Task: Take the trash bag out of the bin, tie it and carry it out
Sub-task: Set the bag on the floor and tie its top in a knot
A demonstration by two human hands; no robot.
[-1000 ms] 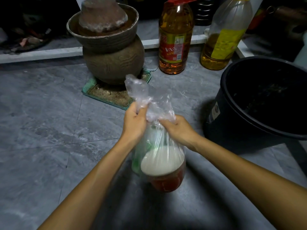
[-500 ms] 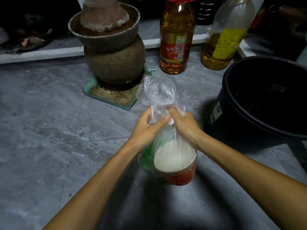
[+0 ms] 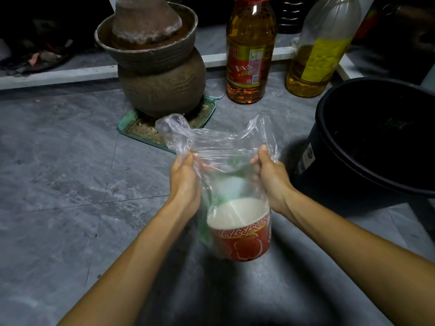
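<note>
A clear plastic trash bag (image 3: 226, 161) hangs over the grey floor in the middle of the view. Inside it sit a red paper cup (image 3: 242, 238) with a white inside and something green beside it. My left hand (image 3: 184, 177) grips the bag's left top corner and my right hand (image 3: 270, 175) grips the right top corner, so the top is stretched wide between them. The black bin (image 3: 376, 137) stands on the floor just to the right of my right hand, with its dark inside showing.
A brown clay jar (image 3: 160, 74) with a bowl-shaped lid stands on a green tray (image 3: 131, 124) just beyond the bag. Two big oil bottles (image 3: 249, 52) (image 3: 315, 50) stand behind, by a white ledge (image 3: 54, 76). Grey tiled floor spreads to the left.
My hands, which were close together at the bag's gathered neck, have moved apart, each holding one top corner. The bag's top is now spread wide.
</note>
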